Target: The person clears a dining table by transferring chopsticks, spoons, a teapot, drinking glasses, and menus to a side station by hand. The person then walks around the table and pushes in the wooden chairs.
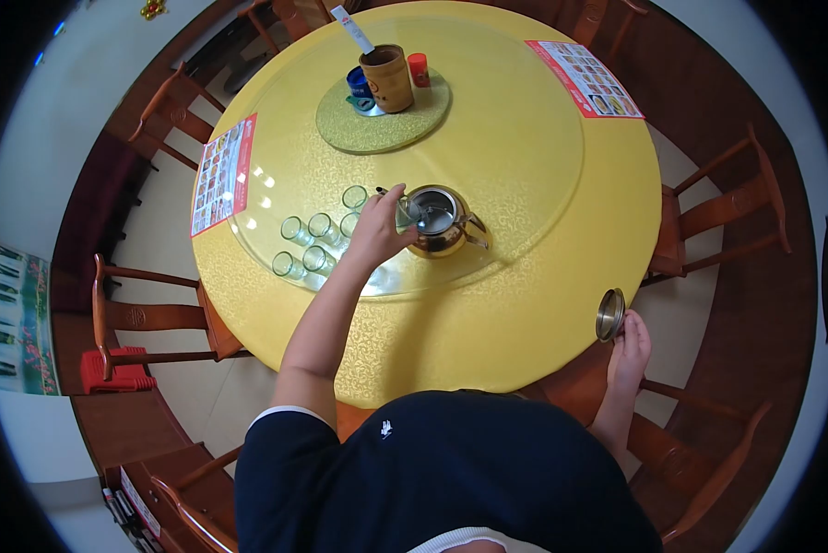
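Note:
My left hand (pixel 381 229) is closed around a small clear glass (pixel 408 214), held at the open mouth of a metal teapot (pixel 443 241). The glass looks tilted toward the opening, and my fingers hide part of it. The teapot's handle points right. Just left of my hand, several similar glasses (pixel 320 228) stand together on the glass turntable (pixel 525 184). Out past the table's right front edge, my right hand (pixel 630 347) grips a round metal lid (pixel 609 315), which is turned on its side.
A small raised disc (pixel 340 136) at the back holds a brown pot (pixel 388 81), a blue container (pixel 359 83) and a red container (pixel 419 69). Printed menus lie at the left (pixel 222 175) and right (pixel 585 79). Wooden chairs (pixel 723 217) surround the yellow-covered table (pixel 303 355).

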Action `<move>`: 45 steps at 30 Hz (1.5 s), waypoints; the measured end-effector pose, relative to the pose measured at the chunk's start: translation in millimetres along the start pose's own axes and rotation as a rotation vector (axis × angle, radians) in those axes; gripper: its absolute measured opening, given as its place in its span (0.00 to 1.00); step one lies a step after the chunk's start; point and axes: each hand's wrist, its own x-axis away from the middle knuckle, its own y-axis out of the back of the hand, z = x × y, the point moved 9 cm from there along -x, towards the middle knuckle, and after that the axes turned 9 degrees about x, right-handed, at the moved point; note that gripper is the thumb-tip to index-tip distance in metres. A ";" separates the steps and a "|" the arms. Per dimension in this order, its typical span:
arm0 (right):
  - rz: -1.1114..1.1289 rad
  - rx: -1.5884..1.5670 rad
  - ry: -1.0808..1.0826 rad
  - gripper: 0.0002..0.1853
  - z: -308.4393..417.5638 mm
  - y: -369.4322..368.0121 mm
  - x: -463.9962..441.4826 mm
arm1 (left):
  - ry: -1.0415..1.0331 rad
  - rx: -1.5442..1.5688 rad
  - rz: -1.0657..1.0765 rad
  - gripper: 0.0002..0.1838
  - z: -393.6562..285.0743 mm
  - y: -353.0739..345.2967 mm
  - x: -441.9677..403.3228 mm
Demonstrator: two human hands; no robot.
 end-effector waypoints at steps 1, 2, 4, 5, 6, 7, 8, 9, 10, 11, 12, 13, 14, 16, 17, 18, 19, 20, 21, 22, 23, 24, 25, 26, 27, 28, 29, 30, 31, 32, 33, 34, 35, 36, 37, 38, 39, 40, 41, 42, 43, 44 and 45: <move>-0.006 0.010 0.000 0.10 -0.3 0.6 0.1 | -0.002 -0.002 0.001 0.35 -0.9 1.6 -1.4; -0.008 0.008 0.001 0.10 -0.6 1.2 0.3 | -0.037 -0.039 0.032 0.34 -4.7 0.6 -2.5; 0.004 0.000 0.000 0.10 -1.3 1.5 0.4 | -0.073 -0.077 0.063 0.34 -10.4 3.2 -6.1; 0.004 -0.003 0.001 0.10 -1.2 1.8 0.5 | -0.171 -0.143 0.095 0.33 -21.2 4.1 -7.8; 0.002 -0.002 0.000 0.10 -1.1 2.1 0.6 | -0.269 -0.208 0.128 0.33 -30.7 3.8 -9.1; 0.002 -0.001 0.000 0.10 -1.0 2.3 0.5 | -0.269 -0.209 0.128 0.33 -30.8 6.3 -14.1; 0.002 -0.002 -0.001 0.10 -1.1 2.1 0.2 | -0.380 -0.297 0.148 0.32 -38.4 4.9 -17.1; 0.003 -0.010 0.008 0.09 -0.7 1.6 -0.8 | -0.489 -0.386 0.167 0.32 -45.8 3.0 -19.1; 0.004 -0.017 0.017 0.09 -0.3 0.9 -1.0 | -0.568 -0.402 0.171 0.29 -55.1 5.2 -20.7; 0.006 -0.020 0.015 0.09 -0.6 -0.2 -1.1 | -0.567 -0.405 0.172 0.29 -56.8 7.1 -25.2; 0.001 -0.027 0.017 0.09 -0.4 -1.0 -1.2 | -0.649 -0.487 0.248 0.30 -61.2 -0.8 -24.3; -0.003 -0.033 0.018 0.09 -0.1 -1.4 -1.2 | -0.731 -0.569 0.324 0.32 -64.2 -8.6 -22.6; -0.002 -0.034 0.018 0.09 -0.8 -1.8 -1.4 | -0.860 -0.605 0.332 0.29 -72.3 -10.9 -18.6; 0.004 -0.028 0.024 0.09 -1.5 -2.2 -2.2 | -0.977 -0.664 0.346 0.27 -76.6 -17.8 -17.1; 0.006 -0.028 0.024 0.09 -1.6 -3.0 -2.1 | -1.096 -0.722 0.360 0.25 -79.2 -24.1 -11.3; 0.000 -0.031 0.019 0.09 -2.0 -3.4 -1.7 | -1.137 -0.736 0.379 0.22 -79.4 -29.7 -9.8; -0.007 -0.033 0.015 0.09 -2.2 -3.9 -1.5 | -1.135 -0.737 0.378 0.22 -77.6 -33.0 -10.7; -0.004 -0.032 0.015 0.09 -2.8 -4.7 -1.1 | -1.174 -0.748 0.379 0.23 -76.7 -37.0 -8.3; -0.010 -0.026 0.011 0.09 -4.3 -4.8 -1.1 | -1.212 -0.760 0.376 0.23 -75.6 -40.3 -5.7; -0.014 -0.019 0.009 0.09 -4.5 -5.9 -2.2 | -1.209 -0.755 0.379 0.22 -72.9 -42.6 -5.8; -0.006 -0.015 0.013 0.09 -3.0 -9.8 -2.9 | -1.203 -0.757 0.371 0.22 -70.3 -45.2 -6.1; 0.002 -0.009 0.006 0.09 -2.9 -15.1 -3.6 | -1.213 -0.749 0.371 0.22 -67.8 -48.5 -4.3; 0.012 -0.002 -0.003 0.09 -3.9 -19.9 -5.7 | -1.221 -0.741 0.372 0.22 -69.8 -47.5 -1.6; 0.046 0.009 0.016 0.09 -6.9 -26.3 -10.0 | -1.189 -0.715 0.385 0.21 -69.3 -45.0 -1.2; 0.059 0.016 0.016 0.09 -7.2 -33.2 -15.0 | -1.175 -0.716 0.379 0.21 -68.3 -41.9 0.0; 0.092 0.108 0.041 0.09 -5.2 -46.0 -21.8 | -1.103 -0.662 0.338 0.21 -74.4 -29.3 -4.5; 0.124 0.199 0.069 0.09 -0.3 -63.9 -28.1 | -1.033 -0.609 0.296 0.20 -74.8 -18.9 -10.3; 0.132 0.250 0.085 0.09 9.0 -83.8 -33.0 | -0.847 -0.500 0.266 0.27 -64.7 -8.7 -24.4; 0.167 0.284 0.131 0.08 19.0 -107.8 -39.3 | -0.844 -0.501 0.259 0.27 -67.0 3.4 -27.5; 0.201 0.320 0.176 0.08 26.6 -131.5 -45.7 | -0.545 -0.347 0.237 0.31 -58.8 31.2 -48.0; 0.226 0.433 0.290 0.07 36.6 -157.4 -50.2 | -0.249 -0.188 0.212 0.36 -37.6 50.7 -60.5; 0.251 0.549 0.405 0.06 45.7 -184.8 -52.8 | -0.230 -0.033 0.054 0.38 -20.9 68.4 -63.9; 0.312 0.658 0.531 0.06 57.6 -218.3 -49.3 | -0.209 0.122 -0.105 0.40 -0.1 87.5 -64.8; 0.375 0.767 0.657 0.05 67.0 -251.5 -42.9 | -0.179 0.199 -0.148 0.39 8.9 105.0 -65.0; 0.423 0.831 0.735 0.06 65.4 -278.5 -40.1 | -0.167 0.117 -0.169 0.39 20.0 117.2 -65.0; 0.472 0.893 0.813 0.06 59.6 -301.4 -37.1 | -0.122 0.112 -0.166 0.39 39.9 124.0 -65.9; 0.478 0.904 0.819 0.06 52.2 -315.5 -38.9 | -0.076 0.105 -0.163 0.39 59.7 128.4 -64.8; 0.524 0.960 0.844 0.07 40.6 -331.2 -38.5 | -0.073 0.114 -0.172 0.39 73.8 131.6 -60.8; 0.572 1.014 0.868 0.07 30.3 -343.0 -37.8 | 0.014 0.186 -0.171 0.38 95.6 132.4 -57.1; 0.580 1.020 0.872 0.07 23.8 -348.8 -38.5 | 0.102 0.257 -0.169 0.37 117.0 131.7 -52.6; 0.598 1.098 0.857 0.07 13.4 -355.2 -39.9 | 0.108 0.262 -0.176 0.37 131.0 132.0 -48.2; 0.615 1.175 0.840 0.08 5.1 -360.7 -40.5 | 0.174 0.274 -0.153 0.37 150.0 127.5 -43.4; 0.622 1.177 0.840 0.08 2.5 -364.3 -39.4 | 0.239 0.286 -0.128 0.37 168.4 122.1 -38.5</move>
